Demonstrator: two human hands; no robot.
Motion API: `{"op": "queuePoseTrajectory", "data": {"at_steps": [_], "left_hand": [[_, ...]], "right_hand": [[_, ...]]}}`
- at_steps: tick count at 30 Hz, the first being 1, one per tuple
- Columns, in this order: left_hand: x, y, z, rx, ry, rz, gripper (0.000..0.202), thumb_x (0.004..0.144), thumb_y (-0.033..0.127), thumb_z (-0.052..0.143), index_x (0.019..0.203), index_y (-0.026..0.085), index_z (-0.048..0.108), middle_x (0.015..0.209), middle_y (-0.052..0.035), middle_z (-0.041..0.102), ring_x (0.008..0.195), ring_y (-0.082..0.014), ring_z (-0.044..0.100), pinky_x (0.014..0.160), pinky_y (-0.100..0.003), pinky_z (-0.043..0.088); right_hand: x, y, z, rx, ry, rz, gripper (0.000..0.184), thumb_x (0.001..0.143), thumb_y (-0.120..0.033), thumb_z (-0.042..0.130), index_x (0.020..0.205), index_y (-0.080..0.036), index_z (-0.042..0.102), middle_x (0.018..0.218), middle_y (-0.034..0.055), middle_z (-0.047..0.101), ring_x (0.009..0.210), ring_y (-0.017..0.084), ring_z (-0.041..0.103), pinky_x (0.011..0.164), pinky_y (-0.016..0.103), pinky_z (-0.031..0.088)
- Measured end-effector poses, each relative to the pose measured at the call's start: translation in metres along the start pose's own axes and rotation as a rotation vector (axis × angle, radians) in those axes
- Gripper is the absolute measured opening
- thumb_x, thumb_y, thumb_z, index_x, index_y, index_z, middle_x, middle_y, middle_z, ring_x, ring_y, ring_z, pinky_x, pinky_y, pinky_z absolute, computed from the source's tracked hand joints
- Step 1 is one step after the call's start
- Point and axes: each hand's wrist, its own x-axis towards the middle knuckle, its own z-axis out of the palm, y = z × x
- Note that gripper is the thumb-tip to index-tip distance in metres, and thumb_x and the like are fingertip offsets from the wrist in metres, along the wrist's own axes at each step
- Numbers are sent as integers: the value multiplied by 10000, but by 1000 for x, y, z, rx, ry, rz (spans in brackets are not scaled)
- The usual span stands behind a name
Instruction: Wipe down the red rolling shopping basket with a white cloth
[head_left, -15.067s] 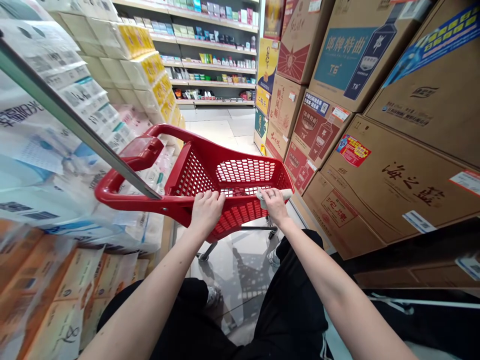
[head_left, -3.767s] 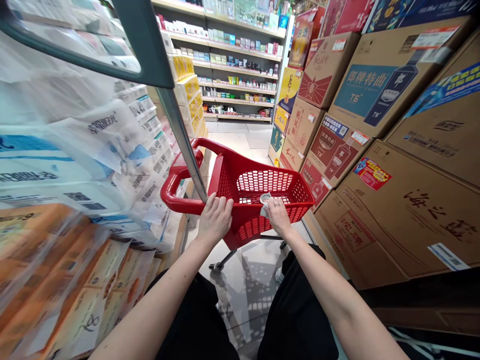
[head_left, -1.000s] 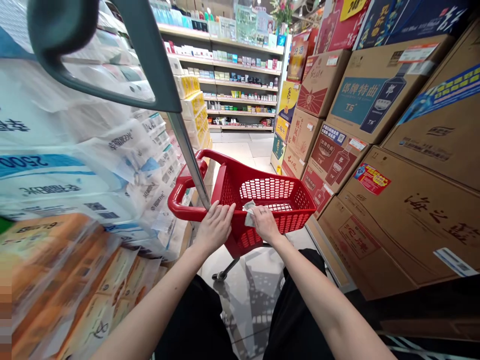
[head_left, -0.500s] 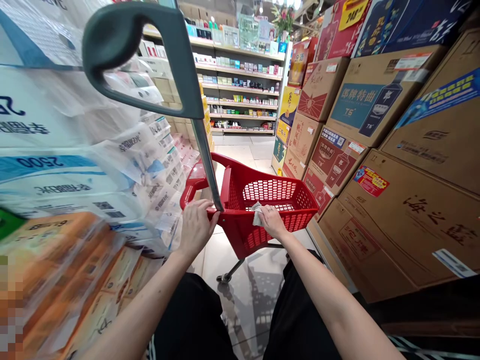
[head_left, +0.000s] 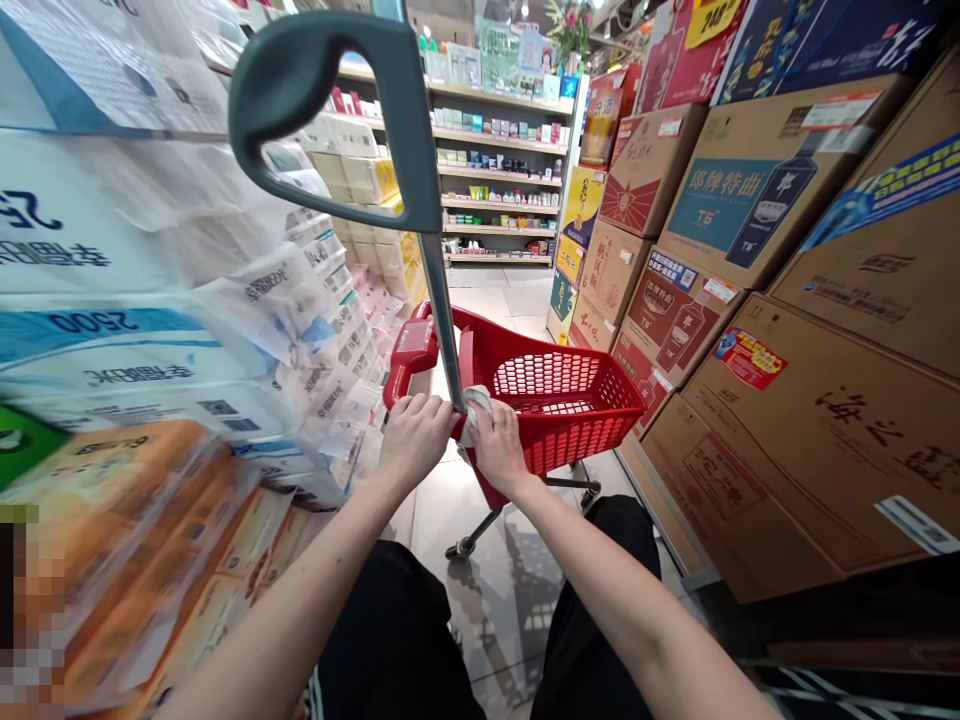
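Note:
A small red plastic shopping cart (head_left: 551, 440) with a perforated basket stands in front of me. A metal pole (head_left: 441, 310) rises from its near rim to a dark grey loop handle (head_left: 420, 130). My left hand (head_left: 418, 437) is closed over the red rim just left of the pole's foot. Right of the pole, my right hand (head_left: 498, 445) pinches a crumpled white cloth (head_left: 475, 408) against the rim, close to the left hand. The cart's smaller red handle (head_left: 411, 350) sticks out at its left end.
Plastic-wrapped tissue packs (head_left: 135, 350) are stacked along my left, with orange packs (head_left: 142, 530) below. Tall stacks of cardboard boxes (head_left: 847, 420) line the right side. Shelves (head_left: 499, 150) of small goods stand behind the cart, across the tiled floor (head_left: 499, 285).
My right hand has slid the cloth left along the rim to the foot of the pole. My left hand stays on the rim. In the view, the cart and pole sit slightly further right.

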Motion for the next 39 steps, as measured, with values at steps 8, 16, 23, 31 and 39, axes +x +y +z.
{"op": "queuePoseTrajectory", "data": {"at_steps": [8,16,23,31,39], "left_hand": [[13,-7,-7,-110,-165,67,334,925,363,352,837,191,624,760,-70,648,779,-218,605,698,-333,387],[27,-12,-9,-187,-300,39,383,914,457,327,861,238,637,777,-35,689,703,-177,627,565,-261,347],[26,-3,-4,-107,-245,34,320,912,375,345,1032,156,544,762,-83,676,735,-221,642,627,-298,385],[26,-7,-10,-159,-247,60,308,923,302,292,1035,154,538,755,-71,673,721,-198,636,672,-306,424],[25,-25,2,-273,-59,-121,449,937,313,252,685,197,605,736,-29,686,737,-159,617,982,-385,343]], "right_hand": [[-10,57,-13,-39,-85,-53,350,958,-306,372,1250,-178,516,1104,136,565,1053,241,487,961,437,400],[-24,35,-7,-5,124,73,415,948,-208,370,1353,-248,452,1316,105,491,1242,254,384,1035,471,368],[2,25,-21,157,25,-5,383,955,-217,352,1299,-233,519,1197,78,569,1121,208,482,985,362,426],[12,10,-16,273,50,59,353,974,-286,319,1245,-197,529,1151,79,577,1096,190,499,973,331,421],[8,11,-18,308,72,28,309,961,-291,358,1176,-173,546,1116,106,565,1075,203,494,952,362,425]]}}
